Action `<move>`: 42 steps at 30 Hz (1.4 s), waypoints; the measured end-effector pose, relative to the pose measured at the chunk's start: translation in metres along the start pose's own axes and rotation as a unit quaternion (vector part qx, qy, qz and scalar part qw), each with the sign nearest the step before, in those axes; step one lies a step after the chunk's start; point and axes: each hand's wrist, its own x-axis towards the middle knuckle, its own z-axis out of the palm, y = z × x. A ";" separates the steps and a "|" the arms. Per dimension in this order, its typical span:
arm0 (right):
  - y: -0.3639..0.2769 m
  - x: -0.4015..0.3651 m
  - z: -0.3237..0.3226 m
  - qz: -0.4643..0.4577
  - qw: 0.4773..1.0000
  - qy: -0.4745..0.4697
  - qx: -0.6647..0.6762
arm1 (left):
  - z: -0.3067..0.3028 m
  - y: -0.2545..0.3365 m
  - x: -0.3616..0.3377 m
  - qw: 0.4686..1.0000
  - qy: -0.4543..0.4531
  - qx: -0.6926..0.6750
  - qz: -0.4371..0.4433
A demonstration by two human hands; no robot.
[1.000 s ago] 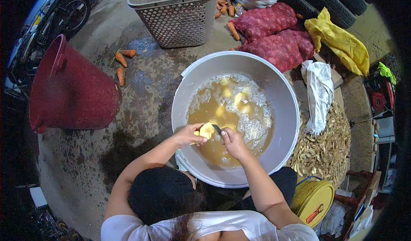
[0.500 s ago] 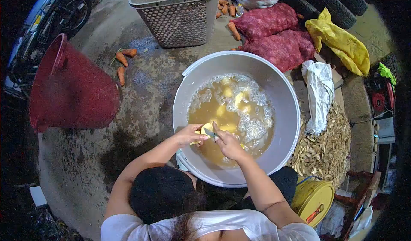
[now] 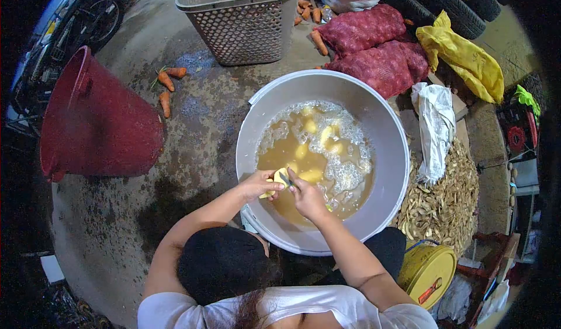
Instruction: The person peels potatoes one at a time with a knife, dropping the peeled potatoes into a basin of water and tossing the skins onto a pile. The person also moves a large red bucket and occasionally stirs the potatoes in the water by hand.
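Observation:
My left hand [image 3: 255, 186] is closed around a pale yellow peeled potato [image 3: 280, 175] over a large grey tub [image 3: 387, 139]. In my right hand [image 3: 310, 199] is a small knife [image 3: 286, 180], its dark blade lying against the potato's right side. My right fingers partly hide the knife's handle. Below both hands, cloudy brown water [image 3: 274, 156] with foam fills the bottom of the tub. Several peeled potatoes [image 3: 311, 176] sit in the water, partly submerged.
Left stands a tilted red bucket [image 3: 108, 124], near loose carrots [image 3: 166, 81]. A perforated basket [image 3: 251, 36] is beyond the tub; red mesh sacks [image 3: 380, 66] lie behind it. Peelings [image 3: 447, 206] are heaped right, near a yellow lidded bucket [image 3: 429, 276].
My right hand has shifted slightly left and up, bringing the knife further over the potato. My left hand stays nearly in place.

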 end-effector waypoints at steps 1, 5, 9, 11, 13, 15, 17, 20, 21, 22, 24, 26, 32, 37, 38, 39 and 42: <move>0.004 0.001 0.005 -0.030 0.999 0.041 -0.001 | -0.002 -0.003 0.001 1.000 -0.008 0.030 -0.004; 0.035 0.017 0.017 -0.006 0.999 0.036 0.012 | 0.000 -0.012 0.005 0.995 -0.030 0.093 0.007; 0.051 0.025 0.002 0.106 0.955 0.038 0.274 | -0.008 -0.007 -0.001 1.000 0.003 0.004 0.031; 0.050 0.023 -0.012 0.191 0.885 -0.027 0.423 | -0.009 -0.008 -0.001 0.999 0.001 -0.007 0.040; 0.051 0.021 -0.012 0.190 0.875 -0.027 0.444 | -0.007 -0.007 -0.001 0.999 0.000 -0.022 0.047; 0.048 0.018 -0.010 0.187 0.865 -0.031 0.464 | -0.007 -0.005 -0.001 0.999 -0.009 -0.023 0.036; 0.042 0.013 -0.010 0.141 0.862 -0.011 0.486 | -0.007 -0.007 0.002 0.999 -0.014 -0.014 0.050; 0.042 0.007 -0.012 0.111 0.885 -0.069 0.447 | -0.003 -0.003 0.000 0.997 -0.015 0.020 0.069; 0.044 0.006 -0.006 0.111 0.885 -0.069 0.448 | 0.000 -0.001 -0.002 0.996 -0.011 0.043 0.075; 0.045 0.006 0.003 -0.007 0.946 -0.009 0.325 | 0.001 0.001 -0.002 0.996 -0.011 0.043 0.075; 0.035 0.004 0.003 -0.124 0.973 0.051 0.190 | 0.002 0.002 -0.002 0.995 -0.011 0.079 0.061; 0.004 -0.004 -0.023 -0.075 0.996 -0.009 0.046 | 0.001 0.000 0.000 0.996 -0.020 0.071 0.058; -0.001 0.000 -0.015 -0.052 0.999 0.001 0.008 | 0.001 0.003 -0.003 0.998 -0.026 0.048 0.026; 0.006 0.002 0.005 -0.079 0.993 0.078 -0.027 | 0.000 -0.001 -0.001 0.999 -0.012 0.019 0.023; 0.005 0.002 0.006 -0.065 0.994 0.084 -0.037 | 0.000 -0.002 -0.001 1.000 -0.012 0.015 0.019; 0.007 0.002 0.009 -0.065 0.994 0.084 -0.036 | 0.000 -0.001 -0.001 1.000 -0.012 0.012 0.016; 0.015 0.005 0.018 -0.093 0.988 0.120 -0.011 | -0.001 -0.003 0.001 1.000 -0.002 0.010 0.008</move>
